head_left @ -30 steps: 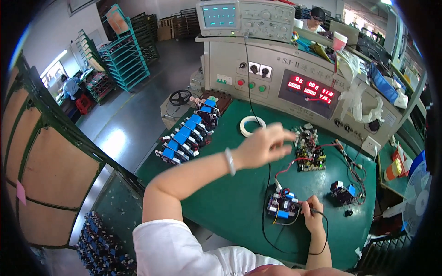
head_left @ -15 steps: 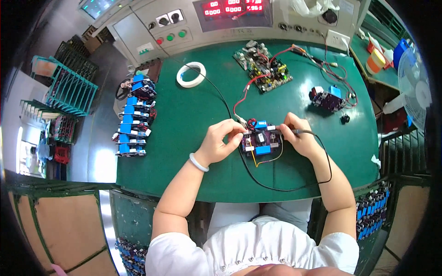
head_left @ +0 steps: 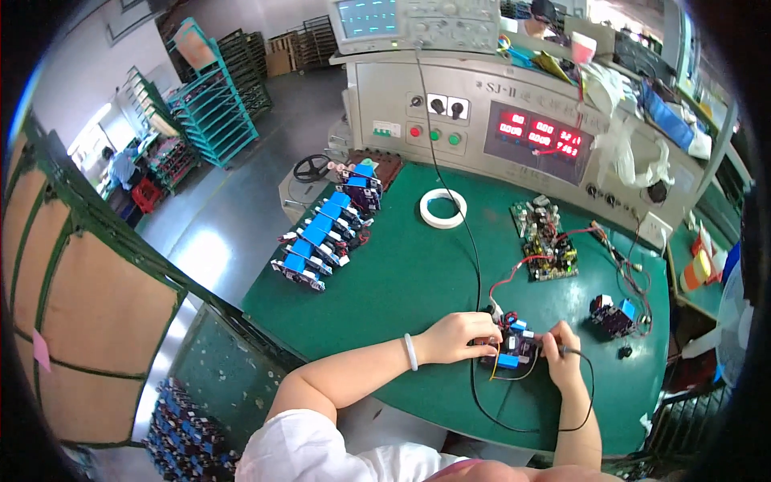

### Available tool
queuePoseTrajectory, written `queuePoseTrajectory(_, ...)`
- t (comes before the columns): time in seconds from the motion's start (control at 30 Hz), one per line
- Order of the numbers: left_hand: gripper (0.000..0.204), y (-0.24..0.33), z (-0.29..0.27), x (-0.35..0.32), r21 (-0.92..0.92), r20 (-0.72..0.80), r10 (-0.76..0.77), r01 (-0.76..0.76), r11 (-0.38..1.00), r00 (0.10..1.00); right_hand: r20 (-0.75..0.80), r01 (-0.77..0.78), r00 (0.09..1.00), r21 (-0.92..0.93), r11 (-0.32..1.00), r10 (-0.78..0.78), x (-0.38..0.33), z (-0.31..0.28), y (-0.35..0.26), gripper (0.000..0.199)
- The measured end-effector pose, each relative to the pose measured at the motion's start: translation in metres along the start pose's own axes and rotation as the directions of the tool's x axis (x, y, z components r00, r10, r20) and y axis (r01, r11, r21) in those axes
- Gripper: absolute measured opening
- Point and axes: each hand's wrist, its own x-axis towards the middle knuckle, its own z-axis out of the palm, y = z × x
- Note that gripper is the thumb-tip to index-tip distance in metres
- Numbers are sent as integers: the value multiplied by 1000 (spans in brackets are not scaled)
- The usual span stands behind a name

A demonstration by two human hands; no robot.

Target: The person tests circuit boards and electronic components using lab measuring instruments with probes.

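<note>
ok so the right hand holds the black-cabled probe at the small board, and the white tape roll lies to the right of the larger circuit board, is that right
Not quite: the white tape roll lies to the left of the larger circuit board, as the head view shows. The right hand does hold the black-cabled probe at the small board.

Circuit board (head_left: 511,341) partly covered by left hand (head_left: 459,337), probe (head_left: 569,351) partly hidden in right hand (head_left: 562,361), its tip too small to tell, oscilloscope (head_left: 414,28) cut off by top edge, fan (head_left: 729,321) fading into dark rim
</note>
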Motion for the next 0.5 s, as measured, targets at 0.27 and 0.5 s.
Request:
queuePoseTrajectory(0.27, 12, -13, -3, 0, -47, -182, -80, 73, 996, 980, 29, 4, 1000, 52, 999, -5, 11, -1, -1, 21)
queuePoseTrajectory(0.5, 9, -10, 0, 2, -345, -105, -239, 190, 919, 965, 13, 24, 1000, 46, 999, -25, 12, 0, -1, 21)
